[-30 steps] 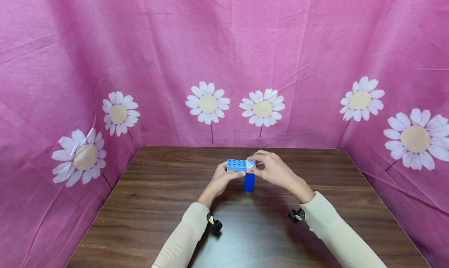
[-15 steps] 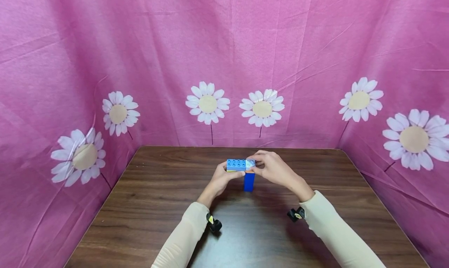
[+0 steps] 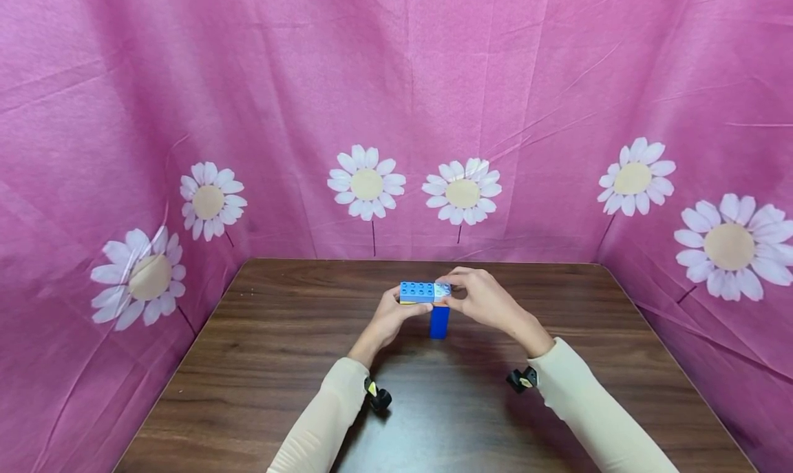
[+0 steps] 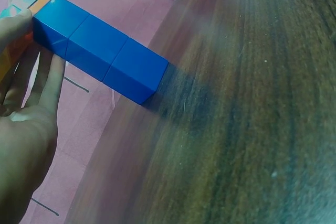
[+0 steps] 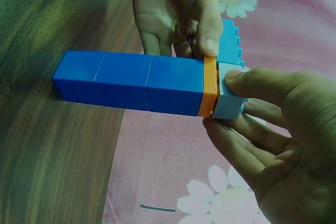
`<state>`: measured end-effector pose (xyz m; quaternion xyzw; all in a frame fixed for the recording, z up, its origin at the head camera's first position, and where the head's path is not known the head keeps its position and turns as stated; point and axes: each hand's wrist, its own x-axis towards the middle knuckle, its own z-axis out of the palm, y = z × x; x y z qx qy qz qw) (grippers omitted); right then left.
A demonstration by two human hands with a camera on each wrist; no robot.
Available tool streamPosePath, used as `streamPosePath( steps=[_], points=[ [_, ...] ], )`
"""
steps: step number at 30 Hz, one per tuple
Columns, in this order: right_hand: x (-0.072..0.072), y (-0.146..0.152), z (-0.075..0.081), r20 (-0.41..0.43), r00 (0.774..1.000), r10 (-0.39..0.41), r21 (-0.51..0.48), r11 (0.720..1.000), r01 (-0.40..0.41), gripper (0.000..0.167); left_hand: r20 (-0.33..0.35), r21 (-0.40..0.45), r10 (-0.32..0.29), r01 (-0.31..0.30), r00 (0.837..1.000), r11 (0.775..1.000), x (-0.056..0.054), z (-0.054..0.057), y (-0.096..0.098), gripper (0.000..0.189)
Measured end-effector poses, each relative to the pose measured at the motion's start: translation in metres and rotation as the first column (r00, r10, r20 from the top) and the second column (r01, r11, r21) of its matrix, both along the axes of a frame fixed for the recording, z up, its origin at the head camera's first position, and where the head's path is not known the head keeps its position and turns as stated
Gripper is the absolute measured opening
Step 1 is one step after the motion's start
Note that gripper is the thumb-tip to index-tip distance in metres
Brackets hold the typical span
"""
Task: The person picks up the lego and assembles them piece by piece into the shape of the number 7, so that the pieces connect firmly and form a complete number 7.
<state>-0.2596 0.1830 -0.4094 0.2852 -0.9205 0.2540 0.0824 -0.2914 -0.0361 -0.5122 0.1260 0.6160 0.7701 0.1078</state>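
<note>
A column of three dark blue bricks (image 5: 123,82) stands upright on the table, with an orange plate (image 5: 208,95) across its top. Above the plate lie a long light blue brick (image 3: 416,292), studs up, and a small pale blue brick (image 5: 227,106) at its right end. A thin gap shows between plate and pale brick in the right wrist view. My left hand (image 3: 387,319) holds the plate and the light blue brick from the left, thumb (image 5: 210,45) at the plate's edge. My right hand (image 3: 486,302) pinches the pale brick between thumb and fingers, directly over the column.
The brown wooden table (image 3: 279,390) reaches back to a pink cloth (image 3: 279,115) printed with white daisies, which hangs around the back and sides. A black wrist camera (image 3: 379,395) sits at the left cuff, another black camera (image 3: 520,380) at the right cuff.
</note>
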Motion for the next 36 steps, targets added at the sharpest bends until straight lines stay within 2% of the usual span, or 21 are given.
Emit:
streamPosePath(
  steps=[17,23,29,36],
  points=[
    [0.0010,-0.0009,-0.0022,0.001,1.000,-0.004,0.017,1.000,0.004,0.039,-0.007,0.009,0.006,-0.006,1.000,1.000,0.0005,0.0009,0.0004,0.050],
    [0.0006,-0.0015,-0.0013,-0.017,1.000,-0.009,0.052,0.999,0.010,0.041,-0.011,0.001,-0.003,0.003,1.000,1.000,0.0012,0.0010,0.0001,0.049],
    [0.0021,-0.0040,0.0005,-0.035,0.998,-0.049,0.100,0.994,0.053,0.043,-0.014,-0.001,-0.020,0.020,1.000,1.000,0.0009,0.0011,-0.0008,0.049],
    [0.0063,-0.0067,0.0017,-0.027,0.993,-0.111,0.109,0.988,0.113,0.044,0.016,0.020,-0.050,0.049,0.999,0.999,0.0006,-0.0009,-0.0013,0.050]
  ],
)
